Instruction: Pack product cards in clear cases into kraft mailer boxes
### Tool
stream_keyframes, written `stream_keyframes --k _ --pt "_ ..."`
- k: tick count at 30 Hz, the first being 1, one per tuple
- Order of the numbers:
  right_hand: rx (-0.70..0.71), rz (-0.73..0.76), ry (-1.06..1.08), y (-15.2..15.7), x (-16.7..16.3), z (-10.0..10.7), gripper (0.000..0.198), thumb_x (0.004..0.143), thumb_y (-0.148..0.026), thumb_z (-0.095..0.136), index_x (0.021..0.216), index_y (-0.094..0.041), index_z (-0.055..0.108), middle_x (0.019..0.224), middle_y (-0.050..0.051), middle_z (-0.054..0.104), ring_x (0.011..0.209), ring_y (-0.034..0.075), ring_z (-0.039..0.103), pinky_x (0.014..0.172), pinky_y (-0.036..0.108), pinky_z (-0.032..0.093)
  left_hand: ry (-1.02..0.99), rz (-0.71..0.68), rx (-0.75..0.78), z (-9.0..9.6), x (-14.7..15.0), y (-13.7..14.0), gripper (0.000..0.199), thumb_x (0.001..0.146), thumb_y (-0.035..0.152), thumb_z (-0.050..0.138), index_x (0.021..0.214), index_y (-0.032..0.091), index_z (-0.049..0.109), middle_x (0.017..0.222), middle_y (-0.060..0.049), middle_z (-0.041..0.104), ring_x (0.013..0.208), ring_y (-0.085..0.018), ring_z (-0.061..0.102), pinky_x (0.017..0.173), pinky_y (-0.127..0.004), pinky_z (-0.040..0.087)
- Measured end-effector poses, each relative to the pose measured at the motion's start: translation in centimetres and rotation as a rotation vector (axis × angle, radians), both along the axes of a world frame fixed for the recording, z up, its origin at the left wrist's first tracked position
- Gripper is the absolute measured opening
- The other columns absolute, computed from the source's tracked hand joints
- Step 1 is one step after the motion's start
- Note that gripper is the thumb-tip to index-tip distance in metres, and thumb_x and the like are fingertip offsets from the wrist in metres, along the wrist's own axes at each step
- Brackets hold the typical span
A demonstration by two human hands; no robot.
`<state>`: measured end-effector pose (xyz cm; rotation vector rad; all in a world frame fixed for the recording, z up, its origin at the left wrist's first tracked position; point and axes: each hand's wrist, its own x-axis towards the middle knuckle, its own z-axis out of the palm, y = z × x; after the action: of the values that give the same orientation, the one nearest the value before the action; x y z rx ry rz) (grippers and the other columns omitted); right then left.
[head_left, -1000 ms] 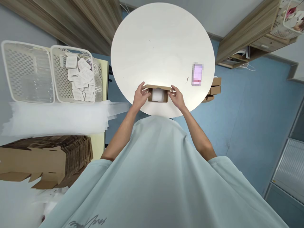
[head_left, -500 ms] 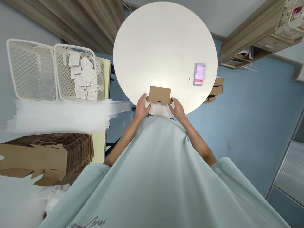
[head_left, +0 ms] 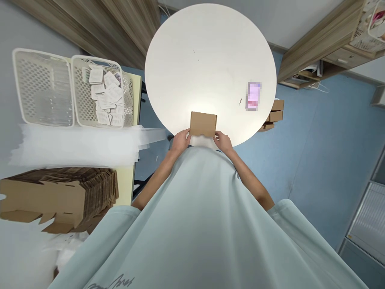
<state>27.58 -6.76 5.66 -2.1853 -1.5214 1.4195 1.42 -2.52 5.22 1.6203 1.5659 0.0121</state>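
Note:
A small brown cardboard box (head_left: 203,124) lies on the round white table (head_left: 207,48), close to its near edge. Its broad lid panel faces up, with a small notch along the near side. My left hand (head_left: 181,141) pinches the near left corner between thumb and fingers. At the near right corner my right hand (head_left: 223,142) grips in the same way. The side flaps are out of sight, and the fingertips partly hide both corners.
A phone-like blurred rectangle (head_left: 253,96) lies on the table's right. Left, a side table holds white baskets (head_left: 98,92) with packets, white sheets (head_left: 78,145) and stacked flat cardboard (head_left: 42,200). Brown boxes (head_left: 276,111) sit beyond the table's right edge.
The lid panel has come down toward me and now shows larger. The side flaps that stuck out are no longer visible. Both hands have closed in on the near corners.

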Motion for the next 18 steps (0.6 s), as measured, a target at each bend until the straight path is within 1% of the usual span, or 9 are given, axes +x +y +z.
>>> stream_keyframes --k 3,6,10,12,15,18 --pt "-0.026 -0.068 0.045 -0.2 -0.2 -0.7 0.028 0.099 -0.017 0.067 0.125 -0.025 0.072 0.142 0.01 0.084 0.126 0.031 0.083 0.109 0.046 0.066 0.027 0.012 -0.026 -0.6 0.2 -0.2 0.056 0.102 0.019 0.057 0.155 0.022 0.076 0.146 -0.012 0.081 0.135 -0.035 0.076 0.12 -0.045 0.056" --pt "-0.026 -0.152 0.084 -0.4 -0.3 -1.4 0.021 0.099 -0.017 0.064 0.117 -0.025 0.07 0.137 0.011 0.085 0.125 0.028 0.084 0.109 0.043 0.066 0.013 0.018 -0.034 -1.2 0.4 -0.4 0.058 0.099 0.015 0.058 0.154 0.021 0.077 0.139 -0.012 0.084 0.133 -0.035 0.078 0.118 -0.044 0.058" --pt "0.003 -0.231 0.086 -0.8 -0.2 -2.6 0.023 0.097 -0.015 0.059 0.117 -0.024 0.068 0.137 0.013 0.085 0.124 0.027 0.084 0.111 0.044 0.065 -0.014 0.059 -0.052 -2.1 0.6 -0.7 0.052 0.104 0.021 0.057 0.152 0.02 0.077 0.134 -0.013 0.086 0.129 -0.033 0.08 0.115 -0.042 0.059" --pt "0.008 -0.252 0.083 -1.0 -0.1 -3.1 0.025 0.096 -0.015 0.059 0.117 -0.025 0.067 0.136 0.013 0.085 0.122 0.027 0.084 0.11 0.045 0.066 -0.019 0.084 -0.069 -2.4 0.8 -0.8 0.051 0.104 0.021 0.057 0.151 0.02 0.077 0.136 -0.012 0.086 0.129 -0.031 0.081 0.116 -0.041 0.059" --pt "0.022 -0.265 0.084 -1.3 0.0 -3.6 0.028 0.095 -0.013 0.057 0.117 -0.027 0.064 0.138 0.012 0.084 0.121 0.026 0.084 0.109 0.044 0.066 -0.023 0.139 -0.091 -3.0 1.1 -0.8 0.051 0.102 0.018 0.059 0.15 0.021 0.077 0.143 -0.011 0.083 0.136 -0.029 0.079 0.119 -0.039 0.057" --pt "0.046 -0.257 0.093 -1.4 0.2 -4.0 0.026 0.098 -0.013 0.054 0.119 -0.027 0.06 0.141 0.012 0.082 0.12 0.025 0.083 0.108 0.042 0.065 -0.01 0.173 -0.116 -3.4 1.6 -0.7 0.048 0.101 0.018 0.06 0.146 0.022 0.078 0.144 -0.011 0.083 0.14 -0.028 0.077 0.12 -0.039 0.057"
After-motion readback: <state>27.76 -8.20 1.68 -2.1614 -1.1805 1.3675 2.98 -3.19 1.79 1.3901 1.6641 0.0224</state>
